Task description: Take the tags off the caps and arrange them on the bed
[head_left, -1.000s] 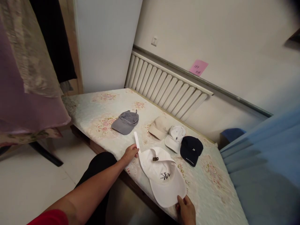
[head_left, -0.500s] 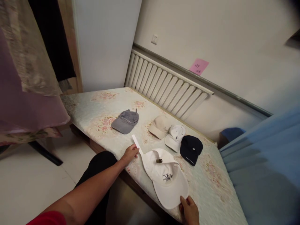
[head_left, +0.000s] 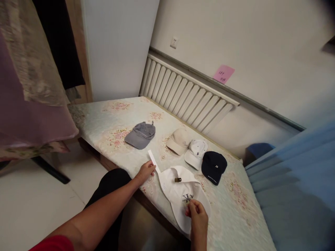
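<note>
Right grip (head_left: 199, 217) moved inward, pressed together, over curved white cap (head_left: 169, 188); left grip (head_left: 144, 172) pinching flat strap (head_left: 151, 159)

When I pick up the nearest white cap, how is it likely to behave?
The cap is probably light, since it looks like cloth with only a small buckle. Its brim should stay fairly stiff, as it shows a smooth, even curve. The crown may flop, because its fabric looks thin.

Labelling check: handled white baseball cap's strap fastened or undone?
Undone: the strap extends past the left hand, apart from the metal buckle.
</note>
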`<state>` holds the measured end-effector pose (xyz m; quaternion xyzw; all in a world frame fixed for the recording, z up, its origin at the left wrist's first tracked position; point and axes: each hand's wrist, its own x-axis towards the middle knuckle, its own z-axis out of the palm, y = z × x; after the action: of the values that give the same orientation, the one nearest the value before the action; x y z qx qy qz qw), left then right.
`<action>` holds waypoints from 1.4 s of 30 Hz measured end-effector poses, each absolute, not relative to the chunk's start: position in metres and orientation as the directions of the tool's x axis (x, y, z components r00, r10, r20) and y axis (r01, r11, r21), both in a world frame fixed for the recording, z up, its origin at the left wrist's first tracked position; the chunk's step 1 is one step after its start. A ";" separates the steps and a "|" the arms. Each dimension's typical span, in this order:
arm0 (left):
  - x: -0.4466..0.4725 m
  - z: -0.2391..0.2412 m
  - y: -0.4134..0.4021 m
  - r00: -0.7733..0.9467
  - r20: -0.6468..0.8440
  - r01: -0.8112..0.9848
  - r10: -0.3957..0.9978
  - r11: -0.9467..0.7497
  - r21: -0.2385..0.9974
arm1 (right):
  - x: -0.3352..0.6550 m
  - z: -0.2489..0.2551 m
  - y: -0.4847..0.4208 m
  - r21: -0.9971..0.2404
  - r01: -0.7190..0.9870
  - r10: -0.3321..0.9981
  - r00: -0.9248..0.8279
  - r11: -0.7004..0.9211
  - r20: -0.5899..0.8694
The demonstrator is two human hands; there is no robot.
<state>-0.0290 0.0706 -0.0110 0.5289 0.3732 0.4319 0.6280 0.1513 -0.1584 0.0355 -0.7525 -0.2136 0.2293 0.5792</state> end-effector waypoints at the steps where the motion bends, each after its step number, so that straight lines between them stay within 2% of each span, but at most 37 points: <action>1: -0.029 -0.011 0.071 0.349 -0.010 -0.150 0.937 0.066 0.986 | 0.144 0.036 -0.150 -0.980 0.005 0.611 0.782 -0.201 -0.121; 6: -0.029 -0.012 0.071 0.358 0.001 -0.163 0.934 0.061 0.985 | 0.118 0.045 -0.113 -0.980 -0.153 0.658 0.726 -0.128 -0.199; 14: -0.028 -0.019 0.074 0.361 0.005 -0.170 0.932 0.061 0.983 | 0.109 0.049 -0.068 -0.951 -0.300 0.613 0.737 -0.079 -0.284; 42: -0.031 -0.019 0.071 0.351 0.013 -0.161 0.936 0.047 0.986 | 0.100 0.049 -0.066 -0.899 -0.413 0.620 0.669 -0.147 -0.410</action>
<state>-0.0314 0.0706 -0.0189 0.5332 0.3636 0.4385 0.6255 0.0997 -0.0663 0.0493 -0.6440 -0.0801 0.3986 0.6480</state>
